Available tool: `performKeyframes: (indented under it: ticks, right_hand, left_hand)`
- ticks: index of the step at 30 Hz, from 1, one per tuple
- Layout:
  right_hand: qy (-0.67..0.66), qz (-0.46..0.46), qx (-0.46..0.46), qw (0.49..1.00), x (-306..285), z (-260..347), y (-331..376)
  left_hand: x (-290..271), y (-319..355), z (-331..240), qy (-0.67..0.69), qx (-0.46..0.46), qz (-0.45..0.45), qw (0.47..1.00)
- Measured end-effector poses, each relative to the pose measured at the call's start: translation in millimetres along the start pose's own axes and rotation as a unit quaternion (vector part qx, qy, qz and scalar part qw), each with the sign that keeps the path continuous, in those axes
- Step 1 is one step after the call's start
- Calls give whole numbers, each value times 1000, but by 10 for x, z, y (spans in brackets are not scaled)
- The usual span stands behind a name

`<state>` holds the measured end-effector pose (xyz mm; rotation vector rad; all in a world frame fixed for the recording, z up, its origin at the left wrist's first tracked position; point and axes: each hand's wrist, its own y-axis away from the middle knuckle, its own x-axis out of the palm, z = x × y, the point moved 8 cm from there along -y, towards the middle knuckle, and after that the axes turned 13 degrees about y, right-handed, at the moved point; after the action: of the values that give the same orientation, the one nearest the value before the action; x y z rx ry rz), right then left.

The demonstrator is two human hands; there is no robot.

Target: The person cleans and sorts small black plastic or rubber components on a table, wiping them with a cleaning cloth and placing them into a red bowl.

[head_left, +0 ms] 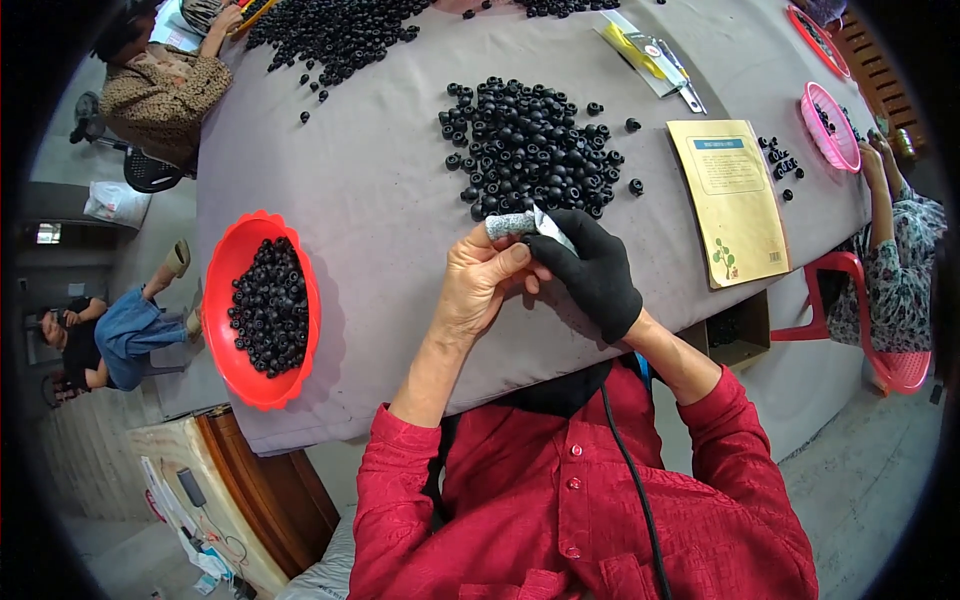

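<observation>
My left hand (pixel 472 285) is bare except for a grey speckled wrap (pixel 510 225) around its index finger. A black glove covers my right hand (pixel 596 272), and a whitish strip (pixel 552 230) shows at its fingers. Both hands meet at the near side of a pile of small round black plastic parts (pixel 540 140), fingertips pinched together. Whatever is between the fingertips is too small and covered to make out. Off to the left, a red scalloped basket (pixel 218 345) holds many similar black parts (pixel 270 310).
A yellow booklet (pixel 735 240) lies right of the pile, with a packaged tool (pixel 655 65) beyond it. More black parts (pixel 330 35) are heaped at the far left. A pink basket (pixel 822 150) stands near a person at the right; another person (pixel 155 95) sits far left.
</observation>
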<state>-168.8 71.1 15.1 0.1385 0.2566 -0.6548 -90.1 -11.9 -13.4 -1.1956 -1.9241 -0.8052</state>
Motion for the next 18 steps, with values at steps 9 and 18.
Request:
performKeyframes:
  ticks: [9, 18]
  right_hand:
    - [27, -13, -130, 991, 16, 201, 31]
    - [-32, 91, -36, 995, 124, 36, 25]
  left_hand:
    - [-136, -30, -163, -6, 77, -28, 997]
    - [-166, -14, -172, -14, 47, -28, 998]
